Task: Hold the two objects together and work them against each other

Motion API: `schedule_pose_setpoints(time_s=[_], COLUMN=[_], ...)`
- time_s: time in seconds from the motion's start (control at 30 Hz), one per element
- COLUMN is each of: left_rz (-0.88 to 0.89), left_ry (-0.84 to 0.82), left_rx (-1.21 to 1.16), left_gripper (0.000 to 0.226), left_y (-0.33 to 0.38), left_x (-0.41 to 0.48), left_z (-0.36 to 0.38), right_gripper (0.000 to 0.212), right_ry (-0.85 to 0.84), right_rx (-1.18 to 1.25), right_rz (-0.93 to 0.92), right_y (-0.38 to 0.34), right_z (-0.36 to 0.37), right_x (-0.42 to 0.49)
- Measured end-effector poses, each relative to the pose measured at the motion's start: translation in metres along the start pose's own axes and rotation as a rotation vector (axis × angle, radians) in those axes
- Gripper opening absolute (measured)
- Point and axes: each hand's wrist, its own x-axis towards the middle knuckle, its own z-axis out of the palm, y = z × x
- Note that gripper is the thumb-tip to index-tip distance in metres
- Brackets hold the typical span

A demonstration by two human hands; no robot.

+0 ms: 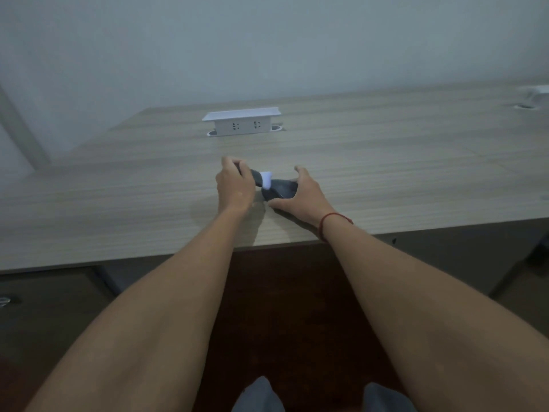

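A dark grey, soft fabric item with a white band [269, 185] is held between both hands over the pale wood-grain surface [386, 162].

The dark grey item lies low over the surface, near its front edge, and its white band is seen in the gap between the two hands. One end is gripped by the left hand [234, 185], whose fingers are curled round it. The other end is cupped by the right hand [300, 193], with the thumb laid along the near side and the fingers bent over the far side. A thin red cord bracelet [329, 221] is worn on the right wrist. Farther back on the surface, well apart from the hands, a white raised socket box with two outlets [242, 123] is set upright.
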Motion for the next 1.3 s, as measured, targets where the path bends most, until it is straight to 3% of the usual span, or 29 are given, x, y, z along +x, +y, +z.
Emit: schedule_pose_setpoints(time_s=[0.33,0.5,0.63,0.8,0.97,1.13,1.23,1.3], left_rz=[-0.184,-0.08,-0.069,-0.271,-0.133,-0.074,-0.103,-0.153], left_ry=[0.002,0.009,-0.085,0.024,0.012,-0.068,0.012,0.042], left_rx=[-0.081,0.061,-0.039,-0.258,-0.055,-0.125,-0.062,-0.032], left_gripper=[0.023,0.024,0.024,0.027,0.024,0.02,0.02,0.023], left_y=[-0.014,-0.016,-0.01,-0.011,-0.005,0.004,0.003,-0.002], left_x=[0.005,0.003,0.001,0.004,0.005,0.005,0.002,-0.001], left_z=[-0.004,-0.009,-0.005,-0.011,-0.005,0.001,0.003,0.004], right_gripper=[0.104,0.104,0.102,0.097,0.096,0.095,0.086,0.065], right_ry=[0.021,0.02,0.022,0.012,0.02,0.022,0.048,0.075], right_rx=[-0.005,-0.002,0.008,-0.006,-0.007,0.01,0.014,0.085], right_rz=[-0.022,-0.021,-0.027,-0.043,-0.042,-0.045,-0.047,-0.042], right_y=[0.004,0.003,0.002,0.001,0.002,0.002,-0.001,-0.004], right_z=[0.0,0.0,-0.002,-0.002,-0.001,0.0,0.001,0.001], right_x=[0.003,0.002,0.0,-0.001,0.0,0.001,-0.002,-0.005])
